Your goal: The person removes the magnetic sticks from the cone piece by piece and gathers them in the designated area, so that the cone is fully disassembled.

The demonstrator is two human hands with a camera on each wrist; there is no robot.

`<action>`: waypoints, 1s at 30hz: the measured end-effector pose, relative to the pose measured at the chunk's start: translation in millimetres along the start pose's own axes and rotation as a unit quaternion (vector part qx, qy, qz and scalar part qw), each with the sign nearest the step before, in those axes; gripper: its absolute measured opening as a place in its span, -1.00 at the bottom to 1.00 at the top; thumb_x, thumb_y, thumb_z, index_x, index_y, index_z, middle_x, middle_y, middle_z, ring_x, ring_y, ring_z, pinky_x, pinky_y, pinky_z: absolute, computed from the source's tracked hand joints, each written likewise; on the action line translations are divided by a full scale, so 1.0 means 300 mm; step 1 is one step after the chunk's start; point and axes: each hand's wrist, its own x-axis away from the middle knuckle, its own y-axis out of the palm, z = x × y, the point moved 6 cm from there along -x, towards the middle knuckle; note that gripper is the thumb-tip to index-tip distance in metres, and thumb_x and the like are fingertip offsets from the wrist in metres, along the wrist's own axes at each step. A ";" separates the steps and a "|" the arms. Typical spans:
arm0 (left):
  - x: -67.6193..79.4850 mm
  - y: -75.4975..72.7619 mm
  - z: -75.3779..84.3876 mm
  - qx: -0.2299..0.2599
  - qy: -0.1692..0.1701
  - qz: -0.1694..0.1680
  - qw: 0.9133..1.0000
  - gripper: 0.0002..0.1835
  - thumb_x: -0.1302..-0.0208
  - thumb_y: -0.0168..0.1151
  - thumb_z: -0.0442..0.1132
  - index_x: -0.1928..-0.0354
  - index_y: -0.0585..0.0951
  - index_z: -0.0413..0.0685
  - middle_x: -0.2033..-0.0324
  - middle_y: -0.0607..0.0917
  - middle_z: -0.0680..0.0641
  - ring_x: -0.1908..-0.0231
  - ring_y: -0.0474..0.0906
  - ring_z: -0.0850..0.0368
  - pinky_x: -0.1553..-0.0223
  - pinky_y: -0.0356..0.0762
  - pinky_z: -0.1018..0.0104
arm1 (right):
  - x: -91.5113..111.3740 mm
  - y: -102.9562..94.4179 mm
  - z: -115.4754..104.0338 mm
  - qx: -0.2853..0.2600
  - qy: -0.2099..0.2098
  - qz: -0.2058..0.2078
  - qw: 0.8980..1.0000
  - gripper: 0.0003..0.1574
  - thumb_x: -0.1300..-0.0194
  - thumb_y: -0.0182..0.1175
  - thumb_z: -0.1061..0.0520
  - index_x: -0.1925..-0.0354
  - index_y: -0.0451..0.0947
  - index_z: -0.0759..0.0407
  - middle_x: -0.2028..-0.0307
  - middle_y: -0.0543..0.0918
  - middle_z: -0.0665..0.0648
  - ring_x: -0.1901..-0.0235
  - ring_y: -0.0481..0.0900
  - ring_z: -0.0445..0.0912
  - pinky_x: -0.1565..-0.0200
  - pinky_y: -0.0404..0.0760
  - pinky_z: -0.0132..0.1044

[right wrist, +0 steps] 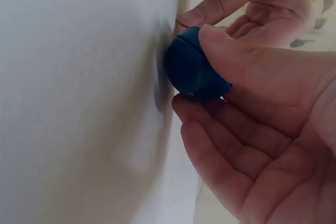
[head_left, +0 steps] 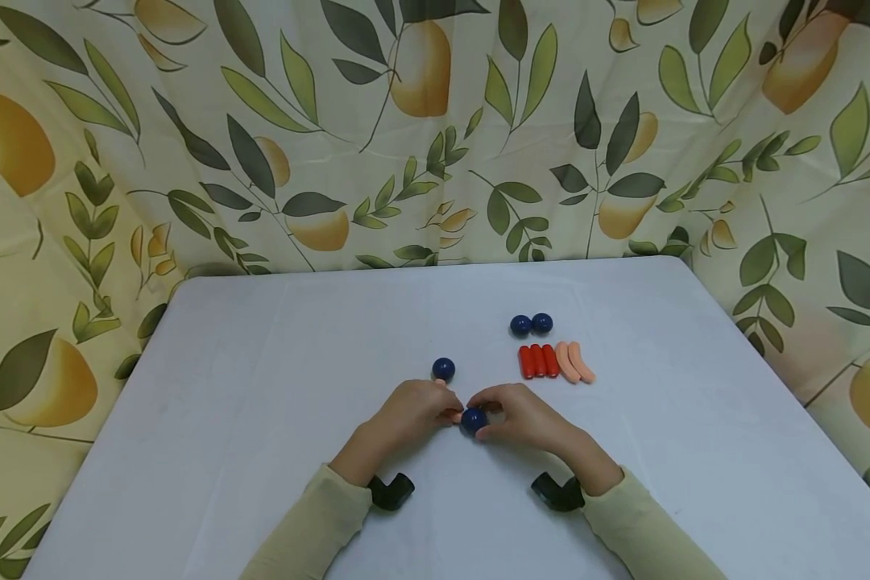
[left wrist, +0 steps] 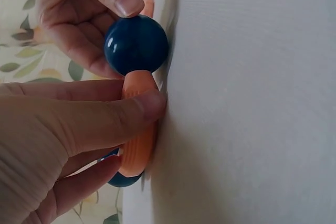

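My left hand [head_left: 415, 412] pinches a short, ridged, slightly curved orange-peach stick [left wrist: 137, 153] between thumb and fingers. Against one end of that stick sits a shiny dark-blue ball [head_left: 474, 422], which my right hand [head_left: 528, 417] grips with thumb and fingertips, low over the white table. Another blue ball [head_left: 444, 369] lies just beyond my left hand, with a bit of peach showing between it and the fingers. In the left wrist view a blue ball also shows partly behind the stick's lower end. Fingers hide much of the stick in the head view.
Farther right on the white table [head_left: 297, 338] lie three red sticks [head_left: 539, 361] side by side, touching two curved peach sticks [head_left: 574, 362]. Two blue balls [head_left: 532, 325] rest behind them. A leaf-and-fruit patterned cloth [head_left: 406, 161] hangs behind the table. Black wrist-worn devices [head_left: 393, 492] stick out below both wrists.
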 end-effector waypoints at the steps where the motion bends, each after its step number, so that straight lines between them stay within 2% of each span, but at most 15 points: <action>1: 0.000 0.000 0.001 -0.003 -0.001 -0.002 1.000 -0.93 -0.16 0.27 -0.19 0.39 0.69 0.01 0.49 0.64 0.17 0.49 0.48 0.36 0.38 0.40 0.56 | -0.002 0.000 0.000 0.000 -0.002 -0.003 1.000 -0.56 -0.02 0.38 0.23 0.07 0.57 0.30 0.17 0.64 0.11 0.16 0.57 -0.06 0.05 0.51 -0.13; 5: -0.004 0.000 0.001 -0.011 -0.004 -0.006 1.000 -0.90 -0.19 0.24 -0.17 0.41 0.69 0.02 0.51 0.63 0.17 0.50 0.47 0.35 0.40 0.39 0.55 | -0.007 -0.004 0.002 0.001 -0.005 -0.006 1.000 -0.56 -0.04 0.36 0.24 0.07 0.56 0.34 0.18 0.64 0.13 0.19 0.58 -0.07 0.07 0.52 -0.14; 12: -0.005 0.005 -0.004 0.014 -0.017 -0.015 1.000 -0.91 -0.19 0.25 -0.20 0.43 0.68 0.03 0.48 0.64 0.20 0.45 0.49 0.39 0.34 0.40 0.58 | 0.007 -0.068 0.045 0.011 0.070 0.058 0.996 -0.55 -0.03 0.36 0.26 0.05 0.56 0.32 0.19 0.63 0.11 0.19 0.55 -0.02 0.10 0.53 -0.12; 18: -0.007 0.012 0.000 0.002 -0.021 -0.026 0.999 -0.87 -0.23 0.21 -0.19 0.44 0.68 0.05 0.49 0.63 0.22 0.48 0.44 0.43 0.36 0.36 0.62 | 0.011 -0.099 0.071 0.013 0.063 0.056 0.996 -0.54 -0.05 0.35 0.23 0.04 0.55 0.33 0.17 0.63 0.15 0.18 0.56 0.02 0.10 0.54 -0.10; 24: -0.006 0.005 0.005 -0.007 -0.022 -0.021 1.000 -0.84 -0.23 0.21 -0.22 0.51 0.64 0.06 0.53 0.61 0.23 0.54 0.38 0.44 0.40 0.33 0.64 | 0.016 -0.179 0.116 0.015 0.061 0.110 0.992 -0.56 -0.02 0.36 0.26 0.09 0.55 0.40 0.20 0.62 0.20 0.20 0.59 0.06 0.12 0.54 -0.09; 27: -0.004 0.006 0.005 0.000 -0.023 -0.018 1.000 -0.84 -0.22 0.22 -0.23 0.52 0.63 0.06 0.54 0.59 0.23 0.54 0.35 0.45 0.41 0.30 0.65 | 0.018 -0.213 0.138 0.002 0.058 0.120 0.991 -0.53 -0.03 0.35 0.30 0.07 0.51 0.48 0.19 0.61 0.27 0.21 0.61 0.06 0.15 0.56 -0.13; 30: -0.003 0.008 0.006 0.009 -0.022 -0.014 1.000 -0.84 -0.22 0.22 -0.25 0.53 0.62 0.06 0.55 0.58 0.22 0.55 0.33 0.44 0.42 0.28 0.65 | 0.020 -0.248 0.168 -0.001 0.073 0.132 0.989 -0.52 -0.08 0.31 0.31 0.03 0.47 0.51 0.18 0.61 0.33 0.20 0.60 0.08 0.18 0.57 -0.18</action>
